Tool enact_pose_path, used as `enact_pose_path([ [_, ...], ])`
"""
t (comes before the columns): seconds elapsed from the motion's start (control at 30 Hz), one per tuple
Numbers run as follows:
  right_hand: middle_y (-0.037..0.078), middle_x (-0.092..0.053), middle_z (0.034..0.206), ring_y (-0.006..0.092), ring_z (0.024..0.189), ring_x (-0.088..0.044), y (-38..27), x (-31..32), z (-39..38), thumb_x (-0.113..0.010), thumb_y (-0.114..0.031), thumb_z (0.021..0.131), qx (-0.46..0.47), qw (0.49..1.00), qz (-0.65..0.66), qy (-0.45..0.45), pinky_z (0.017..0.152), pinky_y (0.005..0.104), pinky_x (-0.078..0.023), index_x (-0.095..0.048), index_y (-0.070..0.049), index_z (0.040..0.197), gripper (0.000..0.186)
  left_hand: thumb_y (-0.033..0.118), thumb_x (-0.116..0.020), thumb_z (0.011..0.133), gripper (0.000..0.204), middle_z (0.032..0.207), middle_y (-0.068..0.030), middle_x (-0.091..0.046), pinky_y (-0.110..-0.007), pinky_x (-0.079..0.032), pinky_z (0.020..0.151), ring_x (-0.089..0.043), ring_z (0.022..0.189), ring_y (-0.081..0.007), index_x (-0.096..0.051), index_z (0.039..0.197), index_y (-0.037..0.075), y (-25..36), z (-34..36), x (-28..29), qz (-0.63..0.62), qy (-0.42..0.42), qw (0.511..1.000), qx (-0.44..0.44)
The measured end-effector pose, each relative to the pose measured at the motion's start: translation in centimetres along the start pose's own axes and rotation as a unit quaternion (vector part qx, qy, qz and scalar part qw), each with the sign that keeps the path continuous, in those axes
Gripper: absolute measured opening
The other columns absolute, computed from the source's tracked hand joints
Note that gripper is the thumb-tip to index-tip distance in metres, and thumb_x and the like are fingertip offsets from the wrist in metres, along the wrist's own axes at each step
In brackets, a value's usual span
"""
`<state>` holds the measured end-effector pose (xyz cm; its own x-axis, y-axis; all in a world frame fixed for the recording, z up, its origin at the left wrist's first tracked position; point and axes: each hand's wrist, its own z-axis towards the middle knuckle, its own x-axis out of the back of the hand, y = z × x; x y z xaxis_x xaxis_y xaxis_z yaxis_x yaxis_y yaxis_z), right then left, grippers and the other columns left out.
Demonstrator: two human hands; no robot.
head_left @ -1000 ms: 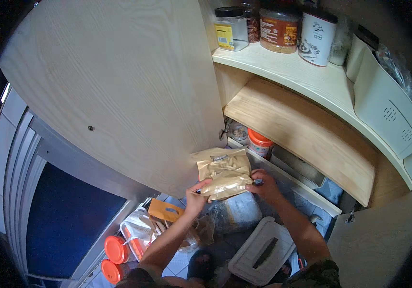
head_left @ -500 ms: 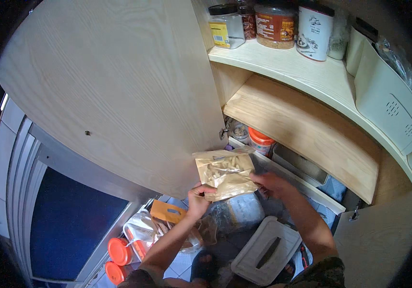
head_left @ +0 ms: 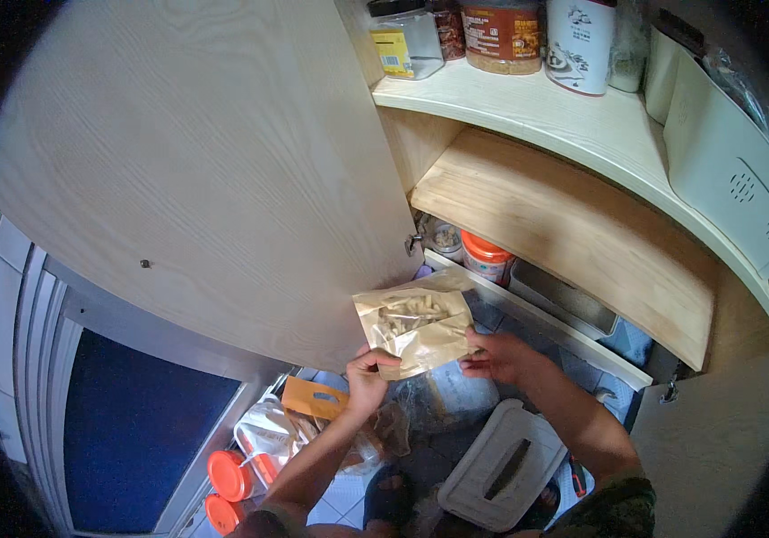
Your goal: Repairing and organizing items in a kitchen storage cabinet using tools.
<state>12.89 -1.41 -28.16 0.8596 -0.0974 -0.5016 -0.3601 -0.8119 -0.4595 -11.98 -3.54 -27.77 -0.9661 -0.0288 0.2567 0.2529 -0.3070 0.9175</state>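
Left hand (head_left: 368, 377) and right hand (head_left: 499, 355) each pinch a bottom corner of the kraft window pouch (head_left: 416, 321), held up w/ both hands in front of the open cupboard door (head_left: 196, 170); prob. light, soft, crinkly, so grip edges, not the middle.

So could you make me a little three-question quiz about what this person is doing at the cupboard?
1. True or false: both hands hold the pouch.
2. What colour is the lid of the jar on the lower shelf? A) blue B) orange C) green
3. Is the cupboard door open or closed?

Key: 1. True: the left hand grips its lower left corner and the right hand its lower right edge. 2. B. 3. Open.
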Motion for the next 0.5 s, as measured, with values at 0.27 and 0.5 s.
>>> enact_pose_path([
  [0.27,0.011,-0.056,0.074,0.0230,0.065,-0.059,1.0,-1.7,2.3,-0.064,-0.020,0.078,0.215,0.968,-0.059,0.118,0.062,0.0355,-0.052,-0.049,-0.005,0.086,0.023,-0.010,-0.062,0.063,0.015,0.074,-0.0038,-0.064,-0.021,-0.041,0.067,-0.054,0.071,-0.0110,-0.065,0.070,0.003,-0.9,-1.2,0.2,-0.026,-0.044,0.992,0.112],
  [0.5,0.018,-0.051,0.065,0.0357,0.062,-0.055,1.1,-2.8,2.5,-0.063,-0.014,0.075,0.525,0.749,-0.343,0.214,0.055,0.0418,-0.040,-0.042,-0.002,0.078,0.024,-0.013,-0.049,0.066,0.027,0.089,-0.0054,-0.063,-0.023,-0.043,0.065,-0.056,0.082,-0.0109,-0.064,0.083,0.003,1.9,0.9,3.9,-0.073,-0.203,0.934,0.284],
])
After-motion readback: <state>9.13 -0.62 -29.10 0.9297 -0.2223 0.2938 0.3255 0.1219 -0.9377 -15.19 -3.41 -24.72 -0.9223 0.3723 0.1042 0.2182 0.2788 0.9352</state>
